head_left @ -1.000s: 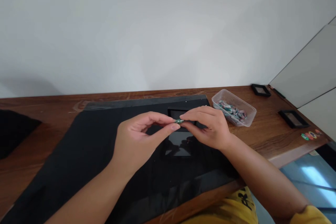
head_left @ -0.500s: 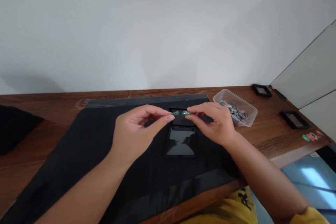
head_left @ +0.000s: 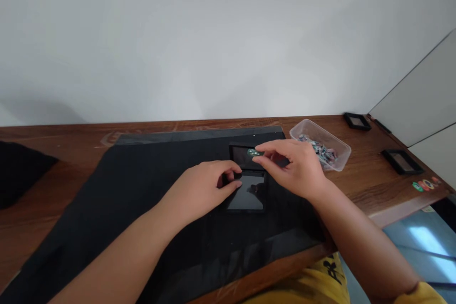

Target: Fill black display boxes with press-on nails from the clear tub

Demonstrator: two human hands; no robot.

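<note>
My right hand [head_left: 294, 164] pinches a small, glittery green oval piece [head_left: 253, 152] between thumb and fingertips, above the upper panel of an open black case [head_left: 245, 211]. The case lies unfolded on a black mat, with a glossy, reflective film on its lower panel. At its left side is my left hand [head_left: 203, 190], thumb over the lower panel and curled forefinger near the hinge. Those fingertips are apart, and no piece shows between them. Its other fingers are partly hidden.
A clear plastic tub [head_left: 342, 156] of small shiny pieces stands right of the mat [head_left: 142, 161]. Two black frame-like cases [head_left: 357, 121] lie farther right on the wooden table [head_left: 363, 171]. Black cloth [head_left: 21, 171] sits at far left, and a white wall [head_left: 213, 47] rises behind.
My left hand has moved down and toward me from beside the right hand to the case's hinge. The green piece it pinched is no longer visible there. My right hand stays nearly still.
</note>
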